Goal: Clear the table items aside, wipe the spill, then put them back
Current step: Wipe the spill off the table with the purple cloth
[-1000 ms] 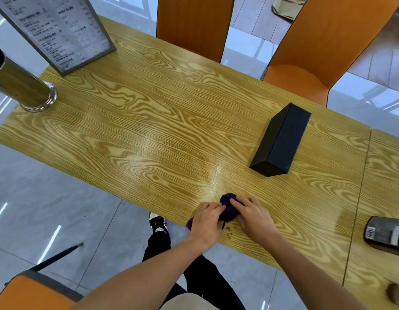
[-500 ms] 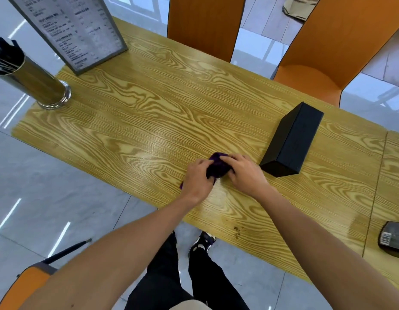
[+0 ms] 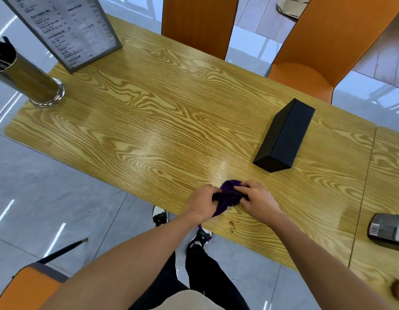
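Observation:
A bunched purple cloth lies on the wooden table near its front edge. My left hand grips its left side and my right hand grips its right side. Small brown spots mark the wood just in front of my hands. A black rectangular box lies on the table to the right of centre. At the far left stand a framed menu sign and a metal cylinder holder with dark utensils in it.
A dark bottle lies on its side on the adjoining table at the right. Two orange chairs stand across the table. Another orange chair is at the lower left. My shoes show below the table edge.
Both hands slid the cloth forward toward the box half a second ago, then back to the table's front edge. The box, sign and holder stay in place on the table.

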`<state>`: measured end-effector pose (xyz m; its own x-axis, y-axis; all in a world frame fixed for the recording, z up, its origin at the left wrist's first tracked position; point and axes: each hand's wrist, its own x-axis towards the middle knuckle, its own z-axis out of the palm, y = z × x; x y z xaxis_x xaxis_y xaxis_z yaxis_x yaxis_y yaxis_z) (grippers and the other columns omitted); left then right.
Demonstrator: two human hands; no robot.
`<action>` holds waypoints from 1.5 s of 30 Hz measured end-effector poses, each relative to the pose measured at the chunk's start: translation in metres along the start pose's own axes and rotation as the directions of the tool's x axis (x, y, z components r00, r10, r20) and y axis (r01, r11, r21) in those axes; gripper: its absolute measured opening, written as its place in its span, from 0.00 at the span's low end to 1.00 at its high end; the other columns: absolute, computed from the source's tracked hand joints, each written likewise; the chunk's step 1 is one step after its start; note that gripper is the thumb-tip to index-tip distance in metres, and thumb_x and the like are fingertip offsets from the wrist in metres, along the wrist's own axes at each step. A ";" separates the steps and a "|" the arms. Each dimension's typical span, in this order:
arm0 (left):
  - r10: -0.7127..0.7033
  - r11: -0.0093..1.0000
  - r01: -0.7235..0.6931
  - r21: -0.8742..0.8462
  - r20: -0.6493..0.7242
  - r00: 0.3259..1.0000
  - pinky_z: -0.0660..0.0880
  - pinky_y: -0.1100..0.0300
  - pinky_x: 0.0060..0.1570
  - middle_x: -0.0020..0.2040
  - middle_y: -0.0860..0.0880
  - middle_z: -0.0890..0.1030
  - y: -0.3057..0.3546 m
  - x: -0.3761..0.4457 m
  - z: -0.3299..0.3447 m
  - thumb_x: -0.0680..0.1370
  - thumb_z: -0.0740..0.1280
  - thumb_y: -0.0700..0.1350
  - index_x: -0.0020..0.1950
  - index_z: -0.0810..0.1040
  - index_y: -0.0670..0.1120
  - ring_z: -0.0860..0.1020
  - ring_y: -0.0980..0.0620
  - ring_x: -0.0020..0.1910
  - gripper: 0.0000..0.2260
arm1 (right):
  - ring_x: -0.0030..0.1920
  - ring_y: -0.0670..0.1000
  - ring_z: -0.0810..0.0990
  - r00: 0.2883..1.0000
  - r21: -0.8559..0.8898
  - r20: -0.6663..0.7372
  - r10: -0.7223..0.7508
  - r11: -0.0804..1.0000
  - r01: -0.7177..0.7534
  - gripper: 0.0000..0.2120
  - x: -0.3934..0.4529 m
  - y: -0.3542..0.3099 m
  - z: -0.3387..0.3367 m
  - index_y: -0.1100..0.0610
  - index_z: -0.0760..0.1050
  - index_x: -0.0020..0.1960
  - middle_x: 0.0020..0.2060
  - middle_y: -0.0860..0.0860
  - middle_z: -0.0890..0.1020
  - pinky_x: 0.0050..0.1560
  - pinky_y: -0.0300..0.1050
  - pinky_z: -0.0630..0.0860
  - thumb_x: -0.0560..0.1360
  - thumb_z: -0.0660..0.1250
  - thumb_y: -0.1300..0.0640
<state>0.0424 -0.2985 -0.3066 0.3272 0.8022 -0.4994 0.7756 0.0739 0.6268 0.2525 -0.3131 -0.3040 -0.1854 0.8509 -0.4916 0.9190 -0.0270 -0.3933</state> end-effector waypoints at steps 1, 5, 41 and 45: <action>-0.012 1.000 0.013 -0.008 0.028 1.000 0.79 0.50 0.56 0.59 0.49 0.81 0.000 -0.003 0.004 0.77 0.67 0.39 0.67 0.81 0.51 0.80 0.47 0.57 0.19 | 0.62 0.52 0.70 1.000 0.011 0.007 0.016 1.000 -0.016 0.20 -0.006 0.003 0.001 0.48 0.73 0.73 0.64 0.45 0.74 0.62 0.48 0.72 0.81 0.63 0.53; -0.030 0.998 0.033 -0.059 0.065 0.997 0.78 0.50 0.58 0.59 0.50 0.82 0.001 -0.011 0.018 0.77 0.69 0.39 0.66 0.81 0.51 0.80 0.48 0.58 0.18 | 0.63 0.50 0.68 0.997 0.075 0.036 0.066 0.995 -0.069 0.21 -0.027 0.007 0.010 0.48 0.73 0.73 0.61 0.45 0.72 0.62 0.48 0.71 0.80 0.63 0.53; -0.136 0.835 0.227 -0.501 0.213 0.968 0.80 0.56 0.56 0.52 0.51 0.84 0.046 -0.046 0.094 0.74 0.59 0.33 0.57 0.82 0.56 0.82 0.52 0.53 0.23 | 0.66 0.58 0.68 0.876 0.094 -0.224 0.427 0.904 -0.417 0.31 -0.097 -0.010 0.051 0.51 0.69 0.75 0.68 0.54 0.72 0.66 0.58 0.70 0.73 0.62 0.43; -0.263 0.796 0.322 -0.513 0.187 0.947 0.75 0.55 0.65 0.58 0.47 0.84 0.035 -0.040 0.076 0.78 0.58 0.31 0.64 0.81 0.44 0.80 0.49 0.61 0.19 | 0.70 0.59 0.66 0.888 -0.002 -0.153 0.433 0.899 -0.438 0.44 -0.089 -0.023 0.048 0.51 0.59 0.79 0.71 0.56 0.67 0.68 0.57 0.68 0.68 0.60 0.31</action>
<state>0.0980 -0.3729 -0.3104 0.2068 0.6291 -0.7493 0.4459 0.6210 0.6446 0.2311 -0.4131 -0.2885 0.2863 0.8242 -0.4885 0.9079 -0.3963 -0.1365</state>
